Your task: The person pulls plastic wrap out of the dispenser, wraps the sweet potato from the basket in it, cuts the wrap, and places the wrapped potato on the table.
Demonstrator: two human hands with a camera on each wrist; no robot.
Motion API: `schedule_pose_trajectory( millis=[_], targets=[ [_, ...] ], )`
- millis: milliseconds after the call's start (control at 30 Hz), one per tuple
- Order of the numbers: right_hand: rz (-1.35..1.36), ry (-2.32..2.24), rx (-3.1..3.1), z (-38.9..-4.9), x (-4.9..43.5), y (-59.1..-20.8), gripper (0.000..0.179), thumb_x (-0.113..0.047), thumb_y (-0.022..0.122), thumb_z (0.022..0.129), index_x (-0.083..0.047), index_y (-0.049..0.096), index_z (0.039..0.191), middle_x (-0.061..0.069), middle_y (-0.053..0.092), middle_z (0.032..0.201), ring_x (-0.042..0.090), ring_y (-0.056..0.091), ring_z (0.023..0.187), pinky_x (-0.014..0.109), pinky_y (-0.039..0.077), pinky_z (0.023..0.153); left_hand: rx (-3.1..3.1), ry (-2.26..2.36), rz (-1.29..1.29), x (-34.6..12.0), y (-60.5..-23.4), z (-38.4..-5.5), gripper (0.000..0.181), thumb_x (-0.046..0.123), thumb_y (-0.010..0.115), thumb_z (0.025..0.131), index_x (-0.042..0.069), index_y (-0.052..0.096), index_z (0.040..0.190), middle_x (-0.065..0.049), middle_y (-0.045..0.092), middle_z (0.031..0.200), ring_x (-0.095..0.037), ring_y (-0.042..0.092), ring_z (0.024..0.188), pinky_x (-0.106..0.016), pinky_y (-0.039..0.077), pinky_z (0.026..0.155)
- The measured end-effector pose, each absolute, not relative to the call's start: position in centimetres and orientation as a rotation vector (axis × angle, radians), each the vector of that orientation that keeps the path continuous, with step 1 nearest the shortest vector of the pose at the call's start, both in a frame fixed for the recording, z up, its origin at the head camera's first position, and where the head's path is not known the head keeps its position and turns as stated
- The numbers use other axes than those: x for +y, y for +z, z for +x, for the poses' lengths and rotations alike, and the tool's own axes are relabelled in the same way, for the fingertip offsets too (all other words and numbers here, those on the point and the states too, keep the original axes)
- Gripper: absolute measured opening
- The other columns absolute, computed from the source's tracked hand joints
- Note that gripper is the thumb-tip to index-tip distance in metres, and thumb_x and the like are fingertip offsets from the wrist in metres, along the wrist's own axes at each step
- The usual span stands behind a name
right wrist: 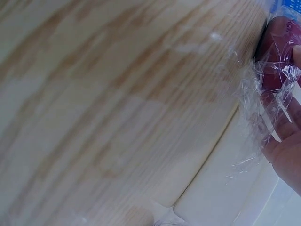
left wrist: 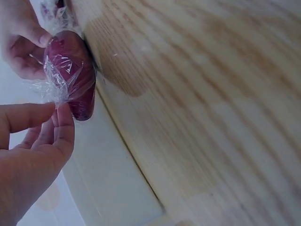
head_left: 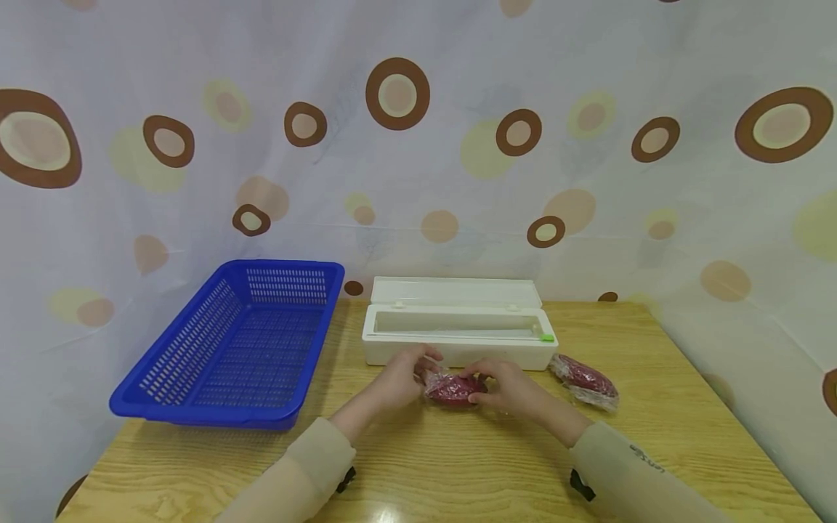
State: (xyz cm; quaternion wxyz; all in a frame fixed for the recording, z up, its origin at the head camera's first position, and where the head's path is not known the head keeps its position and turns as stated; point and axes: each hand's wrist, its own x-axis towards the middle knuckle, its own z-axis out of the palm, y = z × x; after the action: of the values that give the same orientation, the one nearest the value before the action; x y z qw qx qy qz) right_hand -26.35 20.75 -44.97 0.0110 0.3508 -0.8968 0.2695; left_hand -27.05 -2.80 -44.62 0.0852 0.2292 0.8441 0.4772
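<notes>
A dark red, oblong piece of produce (head_left: 453,390), loosely wrapped in clear cling film, lies on the table in front of the white box; its exact kind is hard to tell. My left hand (head_left: 400,378) pinches the gathered film (left wrist: 56,92) at one end between thumb and fingertips. Around the other end my right hand (head_left: 510,388) holds the produce with thumb and fingers. Loose film (right wrist: 254,117) hangs beside the right fingers in the right wrist view. Another wrapped dark red piece (head_left: 585,380) lies to the right, touched by neither hand.
Behind the hands stands a white cling film dispenser box (head_left: 458,353), lid (head_left: 454,290) raised, with a green slider (head_left: 547,338) at its right front edge. A blue plastic basket (head_left: 304,374) sits on the left of the wooden table (head_left: 418,465). A patterned curtain hangs behind.
</notes>
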Motion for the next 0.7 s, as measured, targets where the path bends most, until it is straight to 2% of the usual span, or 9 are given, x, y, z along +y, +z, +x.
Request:
schedule_pose_trajectory(
  millis=[100,167,233,333,467,600,700],
  targets=[
    [1.087,0.825,-2.806,-26.4,20.7,-45.0,0.033,-0.014,0.074,0.081,-0.007,0.065,0.111,0.006,0.067,0.106,0.021,0.062,0.092,0.040,0.052,0.082,2.545,1.407,0.687,-2.9,-44.6,-27.2,0.046,-0.019,0.051,0.079,0.002,0.056,0.120,-0.007,0.067,0.106,-0.019,0.060,0.097,-0.026,0.050,0.074],
    [1.081,0.819,-2.812,-26.4,20.7,-45.0,0.033,-0.015,0.074,0.081,-0.008,0.065,0.112,0.006,0.067,0.106,0.021,0.062,0.093,0.040,0.052,0.082,2.557,1.400,0.690,-2.9,-44.6,-27.2,0.035,-0.009,0.056,0.085,0.002,0.056,0.119,-0.007,0.068,0.104,-0.019,0.062,0.097,-0.026,0.050,0.076],
    [1.075,0.814,-2.815,-26.4,20.7,-45.0,0.033,-0.015,0.074,0.081,-0.009,0.065,0.112,0.005,0.067,0.107,0.020,0.062,0.094,0.039,0.052,0.083,2.566,1.401,0.701,-2.8,-44.7,-27.3,0.031,0.000,0.063,0.087,0.001,0.057,0.117,-0.005,0.068,0.101,-0.017,0.062,0.094,-0.025,0.051,0.076],
    [1.076,0.809,-2.815,-26.4,20.7,-45.1,0.033,-0.015,0.074,0.081,-0.009,0.065,0.112,0.005,0.067,0.107,0.020,0.062,0.094,0.039,0.052,0.083,2.601,1.388,0.736,-2.5,-44.9,-27.4,0.025,0.008,0.069,0.084,0.003,0.062,0.108,-0.002,0.067,0.095,-0.012,0.061,0.086,-0.023,0.051,0.073],
    [1.076,0.816,-2.820,-26.3,20.8,-45.0,0.034,-0.015,0.074,0.081,-0.009,0.064,0.113,0.005,0.067,0.108,0.021,0.062,0.095,0.041,0.052,0.084,2.669,1.342,0.789,-1.9,-45.1,-27.5,0.012,0.008,0.071,0.082,0.008,0.069,0.095,-0.001,0.067,0.087,-0.008,0.057,0.074,-0.020,0.049,0.062],
    [1.098,0.842,-2.812,-26.4,20.7,-45.0,0.034,-0.016,0.074,0.082,-0.008,0.064,0.113,0.005,0.067,0.108,0.020,0.062,0.093,0.041,0.052,0.083,2.688,1.309,0.791,-1.6,-45.2,-27.6,0.010,0.007,0.073,0.081,0.009,0.072,0.091,-0.001,0.068,0.084,-0.008,0.057,0.066,-0.019,0.048,0.054],
    [1.112,0.847,-2.797,-26.6,20.8,-45.1,0.034,-0.017,0.074,0.082,-0.008,0.064,0.114,0.005,0.067,0.108,0.020,0.063,0.092,0.041,0.052,0.082,2.706,1.268,0.783,-1.4,-45.2,-27.6,0.011,0.008,0.074,0.080,0.009,0.073,0.091,-0.001,0.068,0.083,-0.009,0.056,0.065,-0.019,0.046,0.052]
  ],
)
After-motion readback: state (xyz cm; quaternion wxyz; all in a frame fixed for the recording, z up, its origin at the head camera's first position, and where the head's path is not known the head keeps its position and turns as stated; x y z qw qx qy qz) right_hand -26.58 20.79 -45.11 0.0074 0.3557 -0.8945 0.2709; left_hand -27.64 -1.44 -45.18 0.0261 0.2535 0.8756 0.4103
